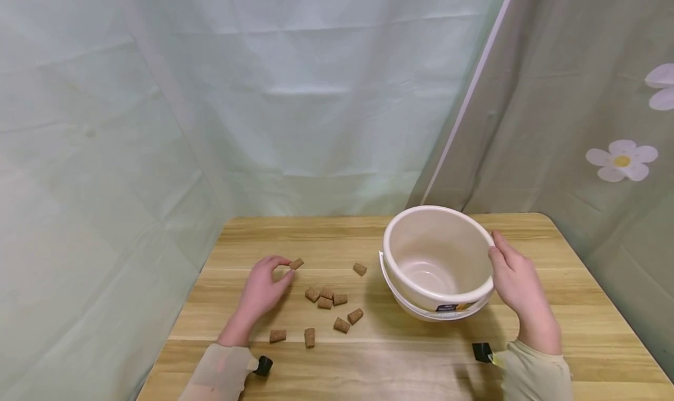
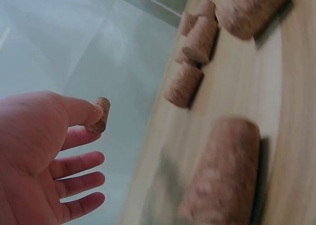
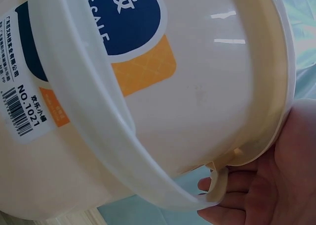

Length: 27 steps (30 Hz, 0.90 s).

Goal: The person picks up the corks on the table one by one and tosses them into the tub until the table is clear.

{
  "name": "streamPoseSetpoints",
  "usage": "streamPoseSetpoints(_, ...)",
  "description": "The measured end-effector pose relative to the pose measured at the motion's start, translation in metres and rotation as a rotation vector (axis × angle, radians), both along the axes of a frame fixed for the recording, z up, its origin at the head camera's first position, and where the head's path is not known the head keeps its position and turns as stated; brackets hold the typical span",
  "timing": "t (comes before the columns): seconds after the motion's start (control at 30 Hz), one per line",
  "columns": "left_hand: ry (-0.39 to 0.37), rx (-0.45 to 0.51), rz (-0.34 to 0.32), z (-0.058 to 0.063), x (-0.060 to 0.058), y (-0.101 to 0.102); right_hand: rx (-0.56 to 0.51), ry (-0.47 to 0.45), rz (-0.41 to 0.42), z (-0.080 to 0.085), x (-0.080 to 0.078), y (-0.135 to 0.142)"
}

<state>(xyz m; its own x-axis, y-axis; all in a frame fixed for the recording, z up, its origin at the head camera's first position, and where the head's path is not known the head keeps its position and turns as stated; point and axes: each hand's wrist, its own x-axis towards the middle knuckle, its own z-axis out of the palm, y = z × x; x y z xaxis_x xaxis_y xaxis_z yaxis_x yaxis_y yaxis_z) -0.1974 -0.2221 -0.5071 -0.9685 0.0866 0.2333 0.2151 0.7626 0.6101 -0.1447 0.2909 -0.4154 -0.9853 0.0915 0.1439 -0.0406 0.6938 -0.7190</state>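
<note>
My left hand [image 1: 263, 287] pinches a small cork stopper [image 1: 296, 264] between thumb and index finger. In the left wrist view that cork [image 2: 102, 115] shows at the fingertips, with the other fingers spread apart below. On the right, my right hand [image 1: 518, 281] grips the rim of a cream plastic bucket [image 1: 447, 237], which leans with its mouth toward me. The right wrist view shows fingers under the rim by the hinge of the white handle [image 3: 98, 121]. Inside the bucket, the visible part of the floor is bare.
Several corks lie loose between the hands, including a cluster with one cork [image 1: 325, 302] in front, a far one [image 1: 360, 269] near the bucket and a near one [image 1: 277, 335]. Curtains [image 1: 326, 126] hang behind the wooden table [image 1: 295, 231].
</note>
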Motion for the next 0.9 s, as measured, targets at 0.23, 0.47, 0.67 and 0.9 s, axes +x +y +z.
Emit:
streamPoseSetpoints(0.23, 0.056, 0.068, -0.028, 0.017, 0.005, 0.019, 0.001, -0.004, -0.001, 0.0, 0.0, 0.0)
streamPoseSetpoints(0.47, 0.14, 0.12, -0.057, 0.033, 0.011, 0.04, -0.002, 0.001, 0.0, 0.0, 0.0, 0.0)
streamPoseSetpoints(0.67, 0.19, 0.163, -0.097, 0.044, 0.013, 0.057, -0.002, -0.003, -0.001, 0.0, 0.0, 0.0)
streamPoseSetpoints(0.9, 0.211, 0.201, -0.14, 0.055, 0.014, 0.076, -0.007, -0.01, 0.0, 0.0, 0.0, 0.0)
